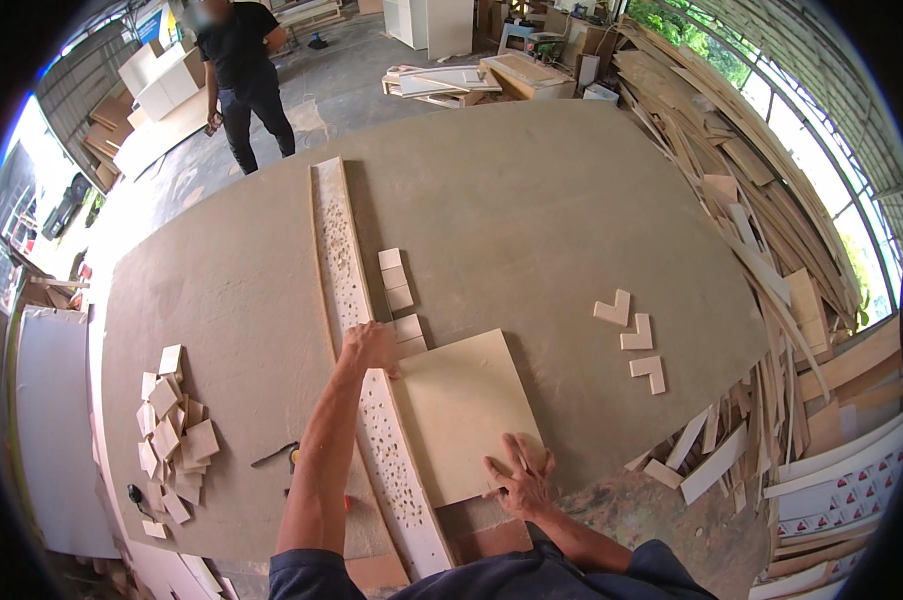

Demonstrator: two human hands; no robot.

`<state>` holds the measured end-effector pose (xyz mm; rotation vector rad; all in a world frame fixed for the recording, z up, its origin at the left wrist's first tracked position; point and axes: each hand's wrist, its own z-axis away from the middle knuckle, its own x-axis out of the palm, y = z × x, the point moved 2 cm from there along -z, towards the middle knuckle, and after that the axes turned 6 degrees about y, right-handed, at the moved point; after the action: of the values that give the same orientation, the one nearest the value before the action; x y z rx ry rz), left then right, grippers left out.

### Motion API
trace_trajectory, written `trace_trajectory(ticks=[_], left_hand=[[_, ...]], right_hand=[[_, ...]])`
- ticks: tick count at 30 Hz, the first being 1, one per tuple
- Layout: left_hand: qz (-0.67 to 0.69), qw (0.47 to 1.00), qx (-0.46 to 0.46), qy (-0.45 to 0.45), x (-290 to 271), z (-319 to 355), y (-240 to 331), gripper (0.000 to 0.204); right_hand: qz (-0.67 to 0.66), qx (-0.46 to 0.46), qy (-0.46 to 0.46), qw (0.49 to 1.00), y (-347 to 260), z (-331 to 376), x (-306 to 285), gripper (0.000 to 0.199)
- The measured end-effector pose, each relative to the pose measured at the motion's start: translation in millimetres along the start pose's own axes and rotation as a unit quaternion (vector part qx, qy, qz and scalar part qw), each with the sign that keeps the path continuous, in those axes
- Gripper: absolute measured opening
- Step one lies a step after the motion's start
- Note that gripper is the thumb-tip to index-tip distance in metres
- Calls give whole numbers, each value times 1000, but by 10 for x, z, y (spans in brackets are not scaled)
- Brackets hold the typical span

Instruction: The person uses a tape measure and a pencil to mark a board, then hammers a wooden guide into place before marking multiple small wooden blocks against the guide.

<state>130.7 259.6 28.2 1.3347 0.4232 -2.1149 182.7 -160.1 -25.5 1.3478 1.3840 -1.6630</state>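
**R hand on pale board, L hand at its far corner**

My R hand point(524, 478) rests on the pale board point(467, 415) at its near right corner, fingers spread apart, not clamped. My L hand point(369, 348) is bent over the far left corner, fingers curled; I cannot tell if they are closed on sth. The board lies on the big worktable point(532, 230), along the R side of the speckled strip point(407, 490). Beyond it, small wooden squares point(397, 280) stand in a row beside the same strip. Far L is a loose pile of squares point(177, 435); on R, three L-shaped pieces point(637, 332), well apart from my hands.
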Motion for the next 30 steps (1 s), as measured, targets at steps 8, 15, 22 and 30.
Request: trace_trajectory(ticks=[8, 15, 22, 30], left_hand=[[4, 1000, -4, -10, -53, -82, -43, 61], [4, 1000, -14, 6, -98, -124, -89, 60], [5, 1000, -17, -1, -175, -115, -33, 61], [7, 1000, -22, 13, -70, -188, -122, 65]], right_hand=[[-4, -4, 14, 1000, 27, -110, 30, 71], [-11, 1, 15, 1000, -3, -228, -10, 70], [-5, -5, 22, 1000, 28, -200, 22, 69], [-21, -8, 36, 999, 18, -229, 4, 68]])
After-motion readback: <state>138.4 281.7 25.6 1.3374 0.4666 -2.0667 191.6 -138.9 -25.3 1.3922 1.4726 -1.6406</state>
